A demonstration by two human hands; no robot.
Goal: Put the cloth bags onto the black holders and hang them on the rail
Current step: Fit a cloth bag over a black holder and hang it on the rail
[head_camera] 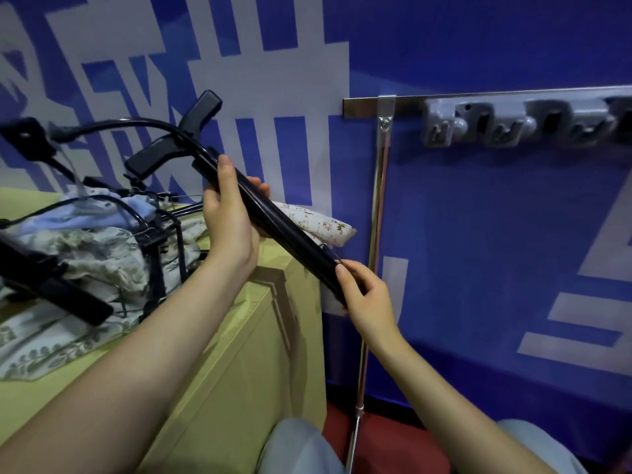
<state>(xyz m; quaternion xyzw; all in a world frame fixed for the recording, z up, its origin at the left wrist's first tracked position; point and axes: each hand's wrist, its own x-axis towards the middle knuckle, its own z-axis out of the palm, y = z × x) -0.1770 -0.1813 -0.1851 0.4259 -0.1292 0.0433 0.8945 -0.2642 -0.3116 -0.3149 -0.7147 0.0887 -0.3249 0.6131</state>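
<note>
Forearms reach in from below. Left hand (229, 218) grips black holder (273, 217) mid-bar, fingers wrapped; patterned bag (321, 224) tucked just behind, above desk (219, 364) edge. Right hand (367, 299) pinches the bar's lower end. Rail (444, 97) upper right. Risk: bag slips off if the tilted bar isn't closed on it.

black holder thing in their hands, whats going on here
A person is holding a long black holder slantwise in both hands: the left hand grips its middle and the right hand pinches its lower end. A cloth bag with small printed figures lies just behind it on the yellow cabinet. More black holders and cloth bags are piled on the cabinet to the left. The rail on the blue wall carries grey hooks but no bag yet.
</note>
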